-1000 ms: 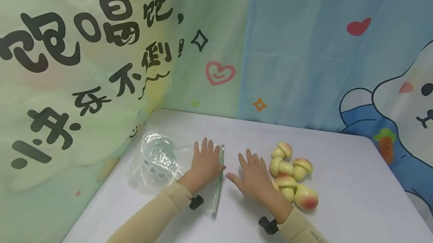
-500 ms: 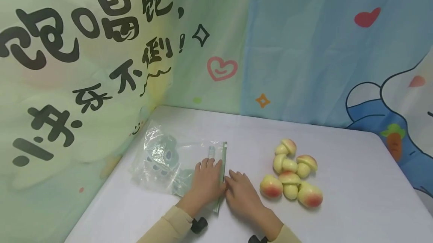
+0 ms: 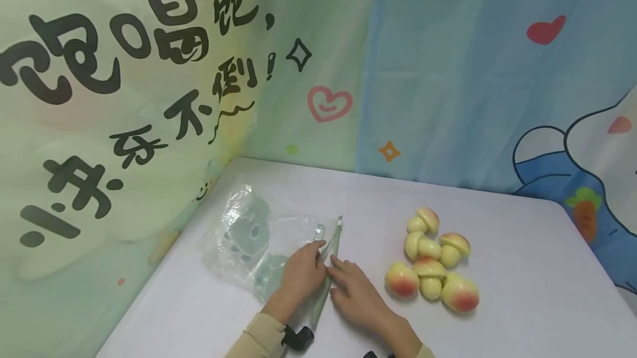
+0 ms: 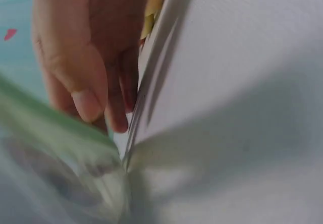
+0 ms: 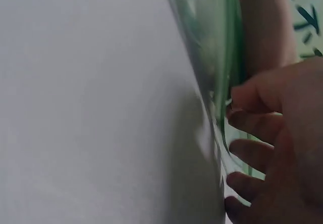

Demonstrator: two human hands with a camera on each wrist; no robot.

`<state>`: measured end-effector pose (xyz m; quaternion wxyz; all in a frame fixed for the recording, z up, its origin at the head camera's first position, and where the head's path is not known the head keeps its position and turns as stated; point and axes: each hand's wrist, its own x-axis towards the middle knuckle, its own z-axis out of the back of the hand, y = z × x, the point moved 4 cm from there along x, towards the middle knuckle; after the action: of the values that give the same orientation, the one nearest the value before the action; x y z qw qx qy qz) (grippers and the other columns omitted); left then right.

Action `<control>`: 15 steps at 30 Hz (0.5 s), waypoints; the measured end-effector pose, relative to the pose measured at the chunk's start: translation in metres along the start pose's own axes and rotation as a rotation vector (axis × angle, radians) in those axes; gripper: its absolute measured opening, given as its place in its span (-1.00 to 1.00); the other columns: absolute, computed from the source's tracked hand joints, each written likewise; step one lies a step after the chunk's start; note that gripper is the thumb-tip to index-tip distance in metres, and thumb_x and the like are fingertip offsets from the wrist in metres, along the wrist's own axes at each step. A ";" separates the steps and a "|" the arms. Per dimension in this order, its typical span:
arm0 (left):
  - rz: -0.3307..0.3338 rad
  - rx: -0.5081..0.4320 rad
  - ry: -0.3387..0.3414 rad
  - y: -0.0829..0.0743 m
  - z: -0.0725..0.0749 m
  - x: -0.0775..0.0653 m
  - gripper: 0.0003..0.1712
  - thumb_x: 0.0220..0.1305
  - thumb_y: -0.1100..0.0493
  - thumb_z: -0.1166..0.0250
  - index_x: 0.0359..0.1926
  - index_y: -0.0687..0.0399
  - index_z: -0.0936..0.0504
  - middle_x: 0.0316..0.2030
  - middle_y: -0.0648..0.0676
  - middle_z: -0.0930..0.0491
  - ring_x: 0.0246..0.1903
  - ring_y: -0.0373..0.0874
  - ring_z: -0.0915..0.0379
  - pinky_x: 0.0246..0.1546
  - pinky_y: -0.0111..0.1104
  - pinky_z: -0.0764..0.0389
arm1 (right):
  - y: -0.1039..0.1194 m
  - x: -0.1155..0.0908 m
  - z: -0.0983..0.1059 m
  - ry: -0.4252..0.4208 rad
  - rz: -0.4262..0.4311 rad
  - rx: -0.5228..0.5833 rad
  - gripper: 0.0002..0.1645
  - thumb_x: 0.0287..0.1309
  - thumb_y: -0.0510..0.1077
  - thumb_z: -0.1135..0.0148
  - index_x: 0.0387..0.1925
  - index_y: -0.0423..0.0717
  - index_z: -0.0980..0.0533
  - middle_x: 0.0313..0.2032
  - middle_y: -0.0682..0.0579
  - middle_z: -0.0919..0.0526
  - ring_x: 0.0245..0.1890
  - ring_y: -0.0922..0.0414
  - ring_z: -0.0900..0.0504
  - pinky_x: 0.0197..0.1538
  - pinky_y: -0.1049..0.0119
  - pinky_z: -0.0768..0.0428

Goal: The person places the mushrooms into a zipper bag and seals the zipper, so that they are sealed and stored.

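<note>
A clear plastic zip bag (image 3: pixel 293 228) with pale green prints lies flat on the white table, its green zip strip (image 3: pixel 323 297) facing right. My left hand (image 3: pixel 302 269) has curled fingers at the middle of that strip and grips the bag's edge. From the other side my right hand (image 3: pixel 359 297) meets the strip; its thumb and forefinger (image 5: pixel 252 125) pinch the edge in the right wrist view. Above the hands, the strip's two sides stand slightly apart. To the right sits a group of several yellow toy mushrooms (image 3: pixel 430 275) with reddish caps.
The white table (image 3: pixel 527 269) reaches back to a printed cloth backdrop (image 3: pixel 438 98). Another cloth with large black writing (image 3: pixel 89 181) hangs along the left side. Black wrist cameras (image 3: pixel 298 338) sit at the cuffs.
Both hands went from flat and spread to curled at the bag's edge. The right hand moved left to the strip, which now lifts and tilts. The mushrooms stay in place.
</note>
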<state>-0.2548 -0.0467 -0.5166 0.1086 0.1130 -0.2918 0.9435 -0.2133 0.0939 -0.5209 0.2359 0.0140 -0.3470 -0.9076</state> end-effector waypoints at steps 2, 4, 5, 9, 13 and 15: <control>0.006 -0.055 0.006 0.000 -0.003 0.000 -0.54 0.14 0.32 -0.22 0.11 0.12 -0.60 -0.39 -0.02 -0.63 -0.55 -0.31 -0.39 -0.56 -0.48 -0.46 | -0.005 -0.005 0.000 0.013 -0.020 0.062 -0.46 0.25 -0.13 -0.16 0.26 -0.16 -0.46 0.38 -0.12 -0.33 0.39 -0.27 -0.19 0.42 -0.15 -0.07; 0.019 -0.092 -0.003 0.000 -0.001 -0.001 -0.55 0.14 0.32 -0.23 0.10 0.08 -0.61 -0.41 -0.04 -0.62 -0.58 -0.34 -0.36 -0.59 -0.49 -0.43 | -0.008 -0.010 0.000 0.008 -0.027 0.102 -0.48 0.28 -0.09 -0.16 0.24 -0.16 -0.47 0.37 -0.11 -0.34 0.39 -0.28 -0.17 0.42 -0.18 -0.06; 0.018 -0.108 -0.017 0.000 0.002 -0.001 -0.55 0.14 0.33 -0.24 0.09 0.07 -0.61 -0.41 -0.05 -0.62 -0.59 -0.36 -0.34 -0.60 -0.50 -0.41 | -0.010 -0.011 0.000 0.004 -0.026 0.115 -0.48 0.29 -0.07 -0.16 0.23 -0.17 -0.48 0.37 -0.10 -0.35 0.40 -0.28 -0.16 0.42 -0.18 -0.06; -0.035 -0.131 -0.130 -0.001 0.022 -0.002 -0.61 0.11 0.42 -0.26 -0.03 0.06 -0.66 -0.35 -0.04 -0.64 -0.55 -0.35 -0.36 -0.54 -0.50 -0.46 | -0.012 -0.013 -0.004 -0.011 0.002 0.102 -0.51 0.30 0.01 -0.16 0.18 -0.12 -0.53 0.37 -0.06 -0.34 0.41 -0.25 -0.16 0.43 -0.14 -0.04; -0.125 -0.109 -0.264 -0.001 0.042 -0.002 -0.69 0.04 0.51 -0.28 -0.25 0.07 -0.67 -0.27 -0.02 -0.62 -0.48 -0.27 -0.41 -0.46 -0.46 -0.52 | -0.013 -0.010 -0.005 -0.030 0.019 0.034 -0.55 0.30 0.06 -0.16 0.15 0.01 -0.57 0.38 -0.03 -0.34 0.41 -0.23 -0.17 0.44 -0.13 -0.03; -0.156 -0.130 -0.313 -0.001 0.049 -0.001 -0.71 0.03 0.54 -0.28 -0.31 0.11 -0.66 -0.22 0.02 -0.60 -0.46 -0.24 -0.44 -0.46 -0.45 -0.55 | -0.015 -0.007 -0.003 -0.058 0.006 -0.006 -0.56 0.30 0.07 -0.15 0.14 0.03 -0.58 0.37 -0.03 -0.35 0.40 -0.23 -0.19 0.44 -0.13 -0.04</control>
<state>-0.2465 -0.0739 -0.4768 0.1417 0.2737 -0.3558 0.8823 -0.2124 0.1046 -0.5338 0.2283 -0.0140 -0.3508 -0.9081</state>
